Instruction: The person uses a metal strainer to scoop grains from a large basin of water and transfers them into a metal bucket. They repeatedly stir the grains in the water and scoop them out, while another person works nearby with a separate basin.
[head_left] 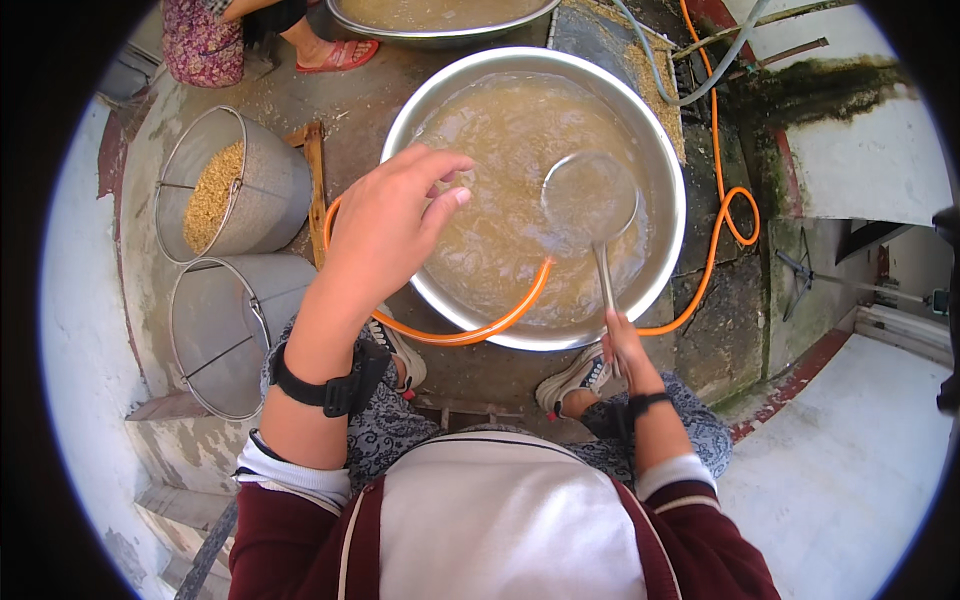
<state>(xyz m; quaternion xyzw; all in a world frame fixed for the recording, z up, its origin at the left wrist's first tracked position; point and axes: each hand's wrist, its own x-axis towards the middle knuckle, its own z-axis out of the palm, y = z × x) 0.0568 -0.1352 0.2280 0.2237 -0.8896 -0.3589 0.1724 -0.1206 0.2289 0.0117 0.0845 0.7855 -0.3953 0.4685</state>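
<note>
In front of me stands a wide metal basin [668,215] filled with murky brown water [490,130]. My right hand [625,345] grips the handle of a round mesh skimmer [590,195], whose head is over the right part of the water. Above the basin's left rim, my left hand [400,205] holds nothing; its fingers are bent but apart, with the thumb off the forefinger. An orange hose [480,332] passes under my left forearm and over the near rim, its end in or at the water near the skimmer's neck.
To the left, a metal bucket [275,175] leans with tan grain [213,195] inside; another bucket [215,330] lies nearer. A second basin [440,35] stands at the far side, beside a person's sandalled foot [338,55]. More hose [715,200] and a grey tube [650,60] run along the right.
</note>
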